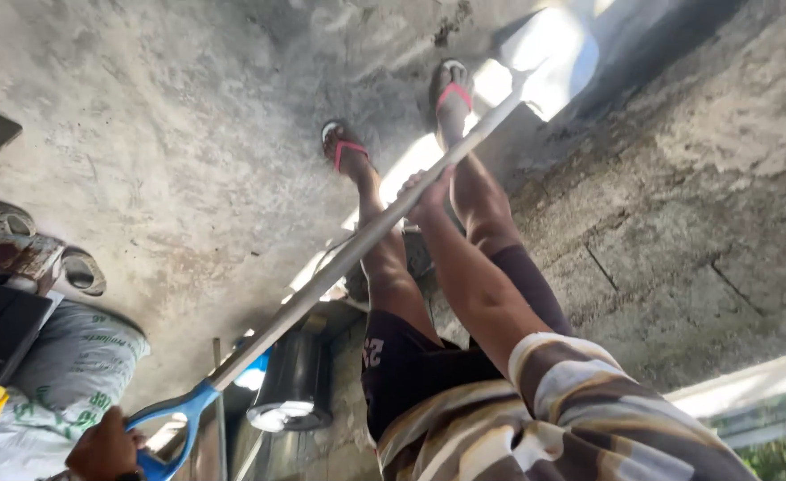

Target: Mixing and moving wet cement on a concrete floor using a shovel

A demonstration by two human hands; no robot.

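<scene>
With our right hand (429,191) wrapped round the shaft (357,245) and left hand (103,450) gripping the blue handle (175,419), we should keep the shovel blade (558,58) low on the floor (161,134).

One head-worn camera looks steeply down along the person's own body toward the concrete floor (188,134), tilted sideways (feet far, striped shirt near), with a block wall (696,232) at right.
</scene>
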